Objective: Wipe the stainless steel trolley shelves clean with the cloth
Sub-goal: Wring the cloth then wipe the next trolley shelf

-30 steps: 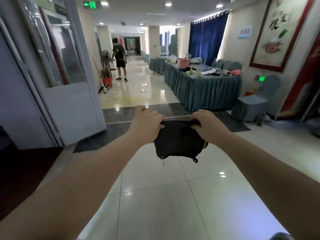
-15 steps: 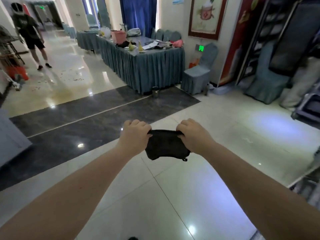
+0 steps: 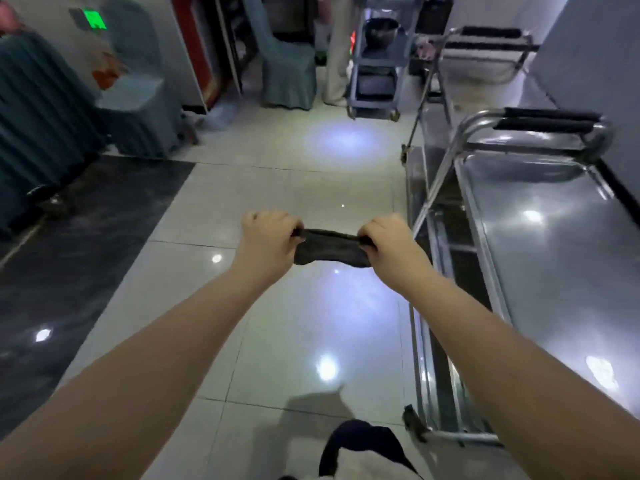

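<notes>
Floor (image 3: 277, 188): pale glossy tiles with a dark strip on your left. You stand on it side-on to the work, so the trolley lies along your right arm, not in front of you.
Trolley (image 3: 540, 306): stainless steel, parked lengthwise against the right wall. It is near your right forearm but not touched.
Top shelf (image 3: 571, 244): a bare tray with a raised rim, throwing back the ceiling lights. It looks like the natural first surface, being the nearest and at arm height.
Lower shelf (image 3: 464, 271): a dark band seen through the frame beneath the tray. Its condition cannot be told from here.
Handle (image 3: 543, 121): a bent tube with dark padded grips at the far end, clear of your reach.
Second trolley (image 3: 485, 46): stands farther along the same wall and is blurred.
Covered chair (image 3: 287, 64): a grey-blue slipcover, well apart from the work.
Cloth (image 3: 332, 249): dark, pulled into a taut band between your two fists. It hangs over the floor just left of the trolley's edge and touches no shelf. Held this way it seems to be getting straightened or folded into a pad before wiping.
Left hand (image 3: 266, 240): knuckles up, fingers (image 3: 273, 218) curled tight round the cloth's left end.
Right hand (image 3: 391, 244): mirrors it, fingers (image 3: 384, 225) clenched on the right end.
Stage: preparation, by my reading; no wiping has begun.
</notes>
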A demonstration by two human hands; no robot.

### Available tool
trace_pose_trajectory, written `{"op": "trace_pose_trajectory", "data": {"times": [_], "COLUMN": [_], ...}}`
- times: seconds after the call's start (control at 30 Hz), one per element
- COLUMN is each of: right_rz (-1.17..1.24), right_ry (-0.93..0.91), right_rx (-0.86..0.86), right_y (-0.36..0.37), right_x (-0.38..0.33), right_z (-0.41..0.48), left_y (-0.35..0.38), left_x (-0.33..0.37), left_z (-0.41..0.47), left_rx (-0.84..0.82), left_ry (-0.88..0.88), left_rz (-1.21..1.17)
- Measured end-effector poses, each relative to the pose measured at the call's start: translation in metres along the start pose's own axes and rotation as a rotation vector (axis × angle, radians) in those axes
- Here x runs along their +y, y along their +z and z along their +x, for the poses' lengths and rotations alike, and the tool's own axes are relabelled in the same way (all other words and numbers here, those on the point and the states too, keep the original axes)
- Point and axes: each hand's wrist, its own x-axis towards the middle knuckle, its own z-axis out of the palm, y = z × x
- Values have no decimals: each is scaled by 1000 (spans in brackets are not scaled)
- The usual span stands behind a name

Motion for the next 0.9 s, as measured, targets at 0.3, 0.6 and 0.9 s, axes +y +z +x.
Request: {"op": "trace_pose_trajectory", "data": {"times": [0.3,0.6,0.9], "right_rz": [-192,-195,-116], "right_ry": [127,419,877], "right_rx": [-38,-117,110], "right_y": [24,53,78], "right_x": [113,191,247], "right_z": [30,76,108], "left_y": [117,192,286], "left_x": [29,51,97], "left_z": [141,255,372], "left_rx": [-208,-315,-463], "left_ry": [293,401,705], "left_rz": [-53,-106,-236]}}
